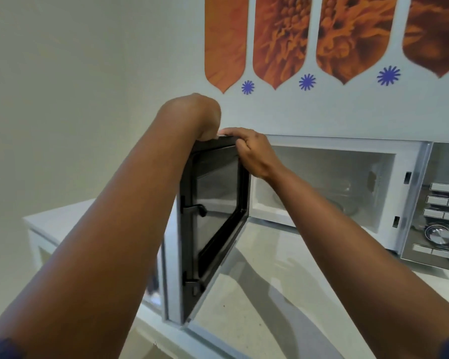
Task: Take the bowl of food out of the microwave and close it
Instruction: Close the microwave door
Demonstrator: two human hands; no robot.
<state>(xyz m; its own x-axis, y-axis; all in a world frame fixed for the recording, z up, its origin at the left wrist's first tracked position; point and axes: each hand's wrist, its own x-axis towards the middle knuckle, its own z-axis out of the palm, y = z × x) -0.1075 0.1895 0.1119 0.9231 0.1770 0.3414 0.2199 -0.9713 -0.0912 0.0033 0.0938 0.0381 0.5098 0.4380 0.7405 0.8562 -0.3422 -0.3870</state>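
A white microwave (410, 174) stands on a pale counter against the wall. Its door (213, 216) is swung wide open toward me, its dark inner frame and window facing right. My left hand (206, 123) hooks over the top edge of the door from the outer side, its fingers hidden behind it. My right hand (252, 154) grips the same top edge from the inner side. The cavity (329, 185) shows a glass turntable; my right forearm crosses in front of part of it. No bowl of food is visible anywhere in view.
The control panel (438, 211) with buttons and a silver dial is on the microwave's right side. The pale counter (257, 294) extends in front and to the left, ending at an edge on the left. Orange and blue wall decals (306, 47) hang above.
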